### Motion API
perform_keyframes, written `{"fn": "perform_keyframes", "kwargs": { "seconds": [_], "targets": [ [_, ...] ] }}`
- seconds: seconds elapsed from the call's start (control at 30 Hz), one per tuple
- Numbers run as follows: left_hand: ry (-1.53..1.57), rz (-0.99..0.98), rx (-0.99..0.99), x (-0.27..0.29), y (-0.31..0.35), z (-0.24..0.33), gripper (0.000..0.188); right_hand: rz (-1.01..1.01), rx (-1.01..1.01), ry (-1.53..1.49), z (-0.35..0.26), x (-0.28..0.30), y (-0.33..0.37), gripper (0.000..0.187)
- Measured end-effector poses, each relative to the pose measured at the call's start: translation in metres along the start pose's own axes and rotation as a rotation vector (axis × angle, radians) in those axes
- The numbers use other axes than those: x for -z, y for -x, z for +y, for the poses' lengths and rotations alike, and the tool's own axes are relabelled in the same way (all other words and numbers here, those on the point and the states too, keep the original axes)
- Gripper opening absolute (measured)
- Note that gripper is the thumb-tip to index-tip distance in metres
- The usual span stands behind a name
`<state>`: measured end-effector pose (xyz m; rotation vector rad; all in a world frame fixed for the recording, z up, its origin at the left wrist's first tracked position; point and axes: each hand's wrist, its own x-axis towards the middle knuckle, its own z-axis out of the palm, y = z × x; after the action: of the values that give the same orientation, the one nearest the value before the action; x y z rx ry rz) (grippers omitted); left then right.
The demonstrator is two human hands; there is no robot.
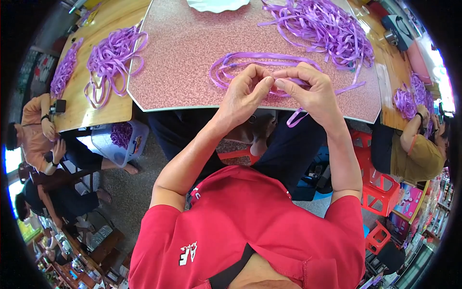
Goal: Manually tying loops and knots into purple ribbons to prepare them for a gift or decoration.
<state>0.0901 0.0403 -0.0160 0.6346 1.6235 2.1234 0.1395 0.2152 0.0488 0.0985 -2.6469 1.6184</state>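
Note:
My left hand (246,92) and my right hand (312,92) meet fingertip to fingertip over the table's near edge. Both are closed in a pinch on a thin purple ribbon (296,119), which hangs in a small loop below my right hand. The exact spot held is mostly hidden by the fingers. Just beyond the hands, long loops of purple ribbon (262,55) lie on the speckled pink tabletop (178,62); one tail sticks out to the right of my right hand.
A large tangled heap of purple ribbon (327,29) covers the far right. Another heap (115,50) lies left on a wooden table (108,106). A white scalloped dish (219,4) stands at the far edge. Co-workers sit on both sides; red stools (380,195) stand at the right.

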Motion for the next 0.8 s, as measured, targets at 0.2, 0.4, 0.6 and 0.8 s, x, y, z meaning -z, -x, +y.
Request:
{"fn": "perform_keyframes", "kwargs": {
  "seconds": [0.2,0.4,0.6,0.8],
  "targets": [
    [0.061,-0.026,-0.008,0.0,0.0,-0.004,0.017,0.006,-0.024,-0.137,0.002,0.002,0.004,0.017],
    [0.015,-0.069,0.008,0.004,0.002,-0.004,0.018,-0.019,-0.049,-0.14,0.004,0.003,0.003,0.016],
    [-0.256,-0.036,-0.265,0.011,0.004,0.002,0.022,-0.04,-0.083,-0.173,0.01,0.005,0.002,0.017],
    [-0.597,-0.001,-0.533,0.013,0.002,0.011,0.026,-0.064,-0.116,-0.163,0.013,0.004,0.002,0.018]
  ]
}}
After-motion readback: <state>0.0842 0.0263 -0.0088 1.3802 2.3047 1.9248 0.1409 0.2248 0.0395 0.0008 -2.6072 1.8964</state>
